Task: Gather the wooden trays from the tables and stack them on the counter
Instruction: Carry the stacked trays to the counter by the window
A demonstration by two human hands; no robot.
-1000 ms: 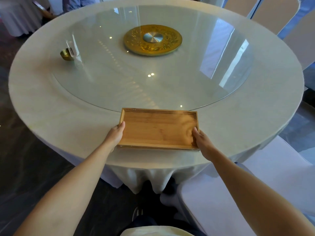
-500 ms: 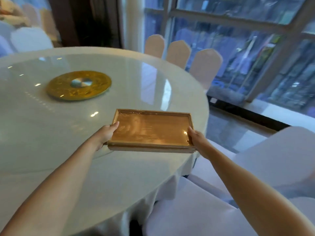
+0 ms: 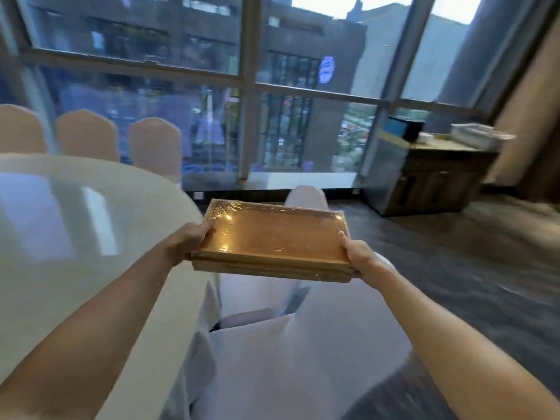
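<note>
I hold a rectangular wooden tray (image 3: 272, 237) level in the air, off the right edge of the round table (image 3: 91, 237). Its shiny inside reflects lights, and its near side shows layered edges, so it may be more than one tray. My left hand (image 3: 191, 237) grips its left short end, thumb on the rim. My right hand (image 3: 360, 259) grips the right short end the same way. A wooden counter (image 3: 439, 174) stands at the far right by the window, with a pale tray-like thing on top.
White-covered chairs (image 3: 288, 344) stand right below the tray and in front of me. More chair backs (image 3: 154, 147) line the table's far side. A tall window wall fills the back. Dark floor (image 3: 454, 268) stretches right toward the counter.
The tray has been lifted off the table and carried right, past its edge. My view has swung right from the table to the window and the counter.
</note>
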